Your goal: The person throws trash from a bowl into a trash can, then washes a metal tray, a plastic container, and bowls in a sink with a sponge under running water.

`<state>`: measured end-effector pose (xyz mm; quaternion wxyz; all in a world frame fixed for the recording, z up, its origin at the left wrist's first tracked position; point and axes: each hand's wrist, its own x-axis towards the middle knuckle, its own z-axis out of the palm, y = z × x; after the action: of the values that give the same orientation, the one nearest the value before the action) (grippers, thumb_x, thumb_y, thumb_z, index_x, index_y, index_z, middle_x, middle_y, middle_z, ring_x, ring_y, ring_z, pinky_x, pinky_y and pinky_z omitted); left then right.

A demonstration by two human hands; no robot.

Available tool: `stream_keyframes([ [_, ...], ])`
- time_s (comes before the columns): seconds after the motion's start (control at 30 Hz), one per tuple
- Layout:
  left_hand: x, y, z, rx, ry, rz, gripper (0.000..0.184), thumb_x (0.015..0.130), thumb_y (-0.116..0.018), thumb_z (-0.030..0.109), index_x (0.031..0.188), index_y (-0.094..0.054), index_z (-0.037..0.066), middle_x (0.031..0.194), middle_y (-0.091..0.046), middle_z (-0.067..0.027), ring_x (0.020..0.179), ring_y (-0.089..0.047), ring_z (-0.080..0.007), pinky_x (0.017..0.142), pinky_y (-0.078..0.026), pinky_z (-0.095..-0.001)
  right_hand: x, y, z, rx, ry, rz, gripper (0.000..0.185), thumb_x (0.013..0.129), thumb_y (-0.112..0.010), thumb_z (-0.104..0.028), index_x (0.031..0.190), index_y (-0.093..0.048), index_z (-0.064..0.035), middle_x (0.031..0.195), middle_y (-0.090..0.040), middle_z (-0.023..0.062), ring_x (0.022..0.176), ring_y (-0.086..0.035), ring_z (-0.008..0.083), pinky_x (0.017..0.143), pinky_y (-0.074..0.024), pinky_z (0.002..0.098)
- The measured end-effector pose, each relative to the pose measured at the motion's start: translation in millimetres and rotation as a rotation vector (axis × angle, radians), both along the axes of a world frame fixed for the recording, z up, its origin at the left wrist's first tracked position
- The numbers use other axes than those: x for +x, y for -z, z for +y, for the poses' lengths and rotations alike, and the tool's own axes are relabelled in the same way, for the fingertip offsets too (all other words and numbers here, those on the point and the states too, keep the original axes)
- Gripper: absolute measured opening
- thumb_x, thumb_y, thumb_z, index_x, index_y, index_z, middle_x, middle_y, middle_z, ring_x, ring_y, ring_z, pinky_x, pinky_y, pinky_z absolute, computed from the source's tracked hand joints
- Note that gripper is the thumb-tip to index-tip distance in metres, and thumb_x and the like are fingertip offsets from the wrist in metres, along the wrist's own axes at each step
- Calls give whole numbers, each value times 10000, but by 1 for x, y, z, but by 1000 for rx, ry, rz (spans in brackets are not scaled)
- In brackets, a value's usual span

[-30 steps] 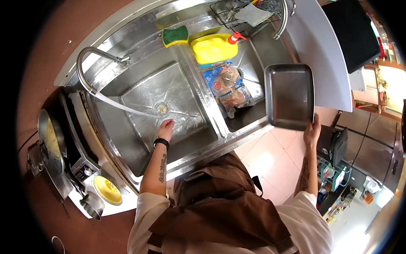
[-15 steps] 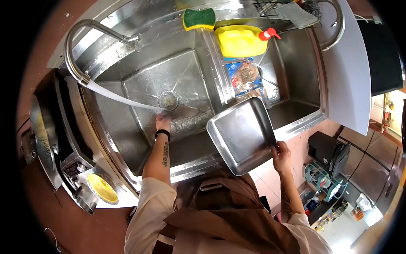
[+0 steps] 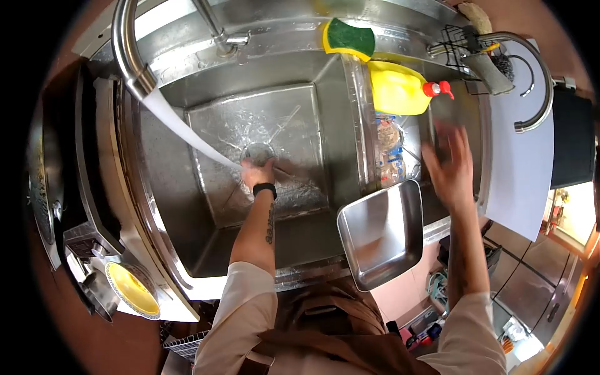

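Observation:
My left hand (image 3: 257,173) is low in the left sink basin (image 3: 294,125), at the drain, where a stream of water from the faucet (image 3: 132,56) reaches it. Its fingers are partly hidden by the water and blur. Raised over the right basin, my right hand (image 3: 451,165) has its fingers spread and holds nothing. A rectangular metal tray (image 3: 382,234) rests tilted on the front edge of the sink, touched by neither hand. Beyond it lie a plastic-wrapped package (image 3: 390,150) and a yellow bottle (image 3: 399,89) with a red pump.
A green and yellow sponge (image 3: 350,39) sits on the divider's back end. A wire rack (image 3: 459,50) and second faucet (image 3: 547,81) are at the back right. At the left are a yellow bowl (image 3: 131,290), a small pot (image 3: 100,294) and a pan (image 3: 47,181).
My right hand has let go of the metal tray and moved up over the right basin. The tray was brought left to the sink's front edge. The camera view has shifted.

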<state>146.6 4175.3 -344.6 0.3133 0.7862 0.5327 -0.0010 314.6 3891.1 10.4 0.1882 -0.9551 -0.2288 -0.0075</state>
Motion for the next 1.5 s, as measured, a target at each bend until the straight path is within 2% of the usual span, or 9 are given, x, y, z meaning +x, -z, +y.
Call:
stream_keyframes([
  [0.2, -2, 36, 7, -417, 30, -61, 570, 702, -822, 276, 1141, -577, 8, 1097, -659, -205, 871, -686, -345, 791, -541, -409, 152, 95, 121, -171, -221, -258, 690, 840, -662, -312, 1449, -410, -110, 1422, -457, 196, 1316, -419, 372, 1107, -345, 447],
  [0.37, -24, -80, 28, -900, -229, -538, 256, 960, -569, 132, 1191, -531, 28, 1144, -654, -202, 890, -702, -355, 738, -593, -409, 141, 112, 148, -287, -194, -16, 597, 877, -626, -384, 1370, -465, -88, 1401, -493, 184, 1289, -455, 349, 1067, -366, 483],
  [0.57, -77, -209, 67, -830, -335, -649, 419, 989, -528, 192, 1384, -454, 72, 1252, -610, -180, 1044, -640, -332, 812, -563, -475, 46, 44, 178, 31, -26, 507, 601, 977, -483, -408, 1467, -332, -95, 1168, -630, 279, 1097, -605, 426, 976, -436, 492],
  [0.67, -106, -274, 53, -862, -481, -844, 446, 997, -515, 279, 1347, -469, 6, 1289, -586, -164, 1101, -593, -326, 882, -524, -533, -44, 12, 199, -11, -236, 811, 595, 1021, -396, -407, 1515, -259, -104, 1361, -521, 269, 1259, -521, 391, 1056, -421, 462],
  [0.8, -141, -261, 54, -1022, -459, -1222, 489, 1038, -398, 392, 1362, -449, 30, 1372, -508, -156, 1236, -512, -325, 1034, -437, -501, -197, 24, 222, 318, -830, 631, 571, 991, -498, -342, 1506, -334, -157, 1581, -212, 189, 1419, -323, 379, 1149, -316, 496],
  [0.93, -134, -370, 27, -1134, -427, -1262, 616, 1007, -336, 588, 1492, -345, 209, 1537, -363, -98, 1367, -413, -314, 1094, -360, -524, -198, 30, 299, 241, -641, 424, 552, 1017, -354, -448, 1496, -375, -175, 1592, -229, 172, 1458, -235, 375, 1200, -179, 506],
  [1.2, -172, -342, 104, -1128, -214, -1279, 753, 972, -378, 643, 1574, -125, 268, 1599, -225, -112, 1402, -338, -302, 1073, -365, -542, -266, 21, 300, 364, -624, 403, 518, 1018, -412, -283, 1497, -360, -93, 1594, -209, 193, 1480, -174, 381, 1192, -188, 523],
  [1.37, -182, -341, 120, -1182, -258, -1287, 625, 975, -432, 594, 1503, -304, 284, 1513, -383, -35, 1363, -398, -308, 1026, -396, -570, -285, -12, 332, 488, -492, 683, 512, 998, -467, -258, 1487, -385, -126, 1594, -225, 176, 1464, -205, 413, 1185, -188, 553],
  [1.5, -181, -359, 123, -1298, -203, -1370, 646, 981, -450, 558, 1507, -323, 205, 1537, -365, -41, 1378, -390, -273, 1075, -359, -530, -283, -1, 325, 345, -514, 303, 496, 1020, -428, -295, 1482, -388, -120, 1583, -251, 182, 1451, -227, 422, 1173, -208, 554],
])
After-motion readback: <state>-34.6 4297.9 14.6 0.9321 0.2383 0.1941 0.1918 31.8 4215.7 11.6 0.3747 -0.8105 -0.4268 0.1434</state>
